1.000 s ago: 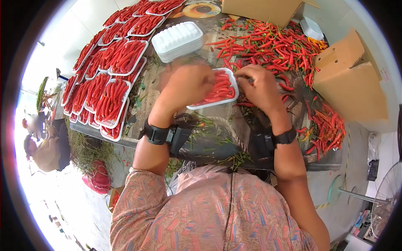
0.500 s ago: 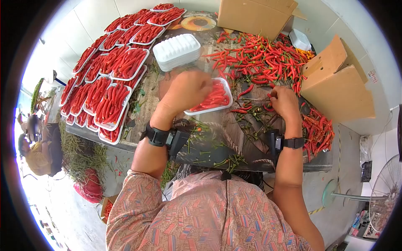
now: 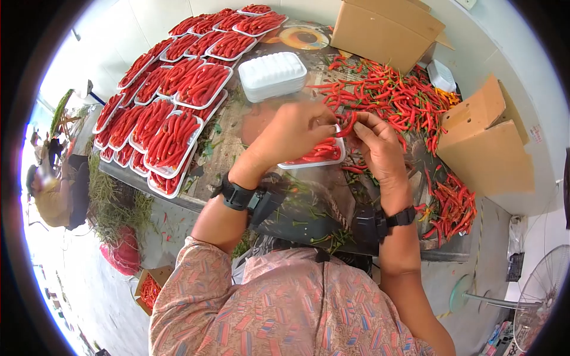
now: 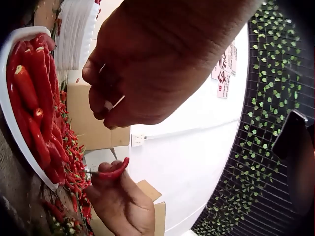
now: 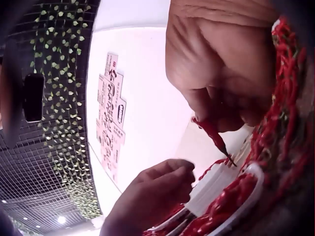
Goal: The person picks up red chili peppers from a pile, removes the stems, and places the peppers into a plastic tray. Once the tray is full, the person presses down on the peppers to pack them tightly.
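Observation:
A single red chili point(image 3: 350, 126) point(image 4: 114, 172) point(image 5: 212, 135) is pinched between the thumb and fingers of the right hand point(image 3: 382, 148) point(image 4: 123, 201) point(image 5: 224, 64). Close to its other side, the left hand point(image 3: 294, 132) point(image 4: 147, 64) point(image 5: 152, 194) has curled fingers, with nothing visibly held in them. Both hands are above a white tray point(image 3: 329, 162) point(image 4: 17, 125) filled with red chilies point(image 3: 314, 155) point(image 4: 42, 98). The left hand and the chili partly cover this tray in the head view. Stem ends of the tray's chilies show in the left wrist view.
Stacked empty white trays point(image 3: 273, 77) stand beyond the hands. Filled trays point(image 3: 169, 145) cover the table's left side. Loose chilies point(image 3: 392, 89) lie at the back right, another pile point(image 3: 451, 207) at the right edge. Cardboard boxes point(image 3: 386, 35) point(image 3: 487, 136) border the table.
From the loose chilies on the right, the right hand has come back beside the left hand, now with a chili raised in its fingers. The head view has shifted too.

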The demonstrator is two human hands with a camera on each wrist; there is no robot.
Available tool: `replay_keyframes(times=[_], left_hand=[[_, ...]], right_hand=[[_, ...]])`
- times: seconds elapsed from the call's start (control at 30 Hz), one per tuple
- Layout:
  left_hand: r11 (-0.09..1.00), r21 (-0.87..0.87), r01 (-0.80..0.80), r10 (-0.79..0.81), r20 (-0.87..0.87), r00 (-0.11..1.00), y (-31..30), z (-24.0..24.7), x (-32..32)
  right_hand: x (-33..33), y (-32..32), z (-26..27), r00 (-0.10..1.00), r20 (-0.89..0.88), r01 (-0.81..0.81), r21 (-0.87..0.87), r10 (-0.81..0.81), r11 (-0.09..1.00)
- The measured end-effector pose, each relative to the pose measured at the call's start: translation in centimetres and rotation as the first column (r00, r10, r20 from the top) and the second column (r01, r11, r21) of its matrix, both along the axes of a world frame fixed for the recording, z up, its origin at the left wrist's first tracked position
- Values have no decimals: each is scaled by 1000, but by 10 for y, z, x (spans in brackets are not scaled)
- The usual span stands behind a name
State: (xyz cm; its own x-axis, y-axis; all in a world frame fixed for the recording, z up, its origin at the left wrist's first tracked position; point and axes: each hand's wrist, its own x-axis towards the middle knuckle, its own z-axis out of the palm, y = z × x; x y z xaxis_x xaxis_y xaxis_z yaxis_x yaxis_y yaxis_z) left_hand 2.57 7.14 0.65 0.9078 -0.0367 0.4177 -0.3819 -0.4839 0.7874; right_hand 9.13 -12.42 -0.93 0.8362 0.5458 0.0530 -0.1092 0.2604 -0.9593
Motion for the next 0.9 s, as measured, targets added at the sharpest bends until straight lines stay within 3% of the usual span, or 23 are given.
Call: replay_keyframes(times=[0.27,0.43,0.53,0.9], left_hand=[[1000,13,23,-21,-129,991,0,3,-1],[998,65,-1,12,-165,986,0,-1,1],[1000,10,10,-8,-191,982,-2,-1,1],[997,76,17,-8,-116,993,-3,3,-1]], right_hand=[[-4,13,-15,999,-24,49,64,-47,997],[-3,13,-15,991,-113,95,207,-73,974],[-1,10,-19,994,-87,80,182,-65,980],[-10,11,-14,998,0,66,154,-67,986]])
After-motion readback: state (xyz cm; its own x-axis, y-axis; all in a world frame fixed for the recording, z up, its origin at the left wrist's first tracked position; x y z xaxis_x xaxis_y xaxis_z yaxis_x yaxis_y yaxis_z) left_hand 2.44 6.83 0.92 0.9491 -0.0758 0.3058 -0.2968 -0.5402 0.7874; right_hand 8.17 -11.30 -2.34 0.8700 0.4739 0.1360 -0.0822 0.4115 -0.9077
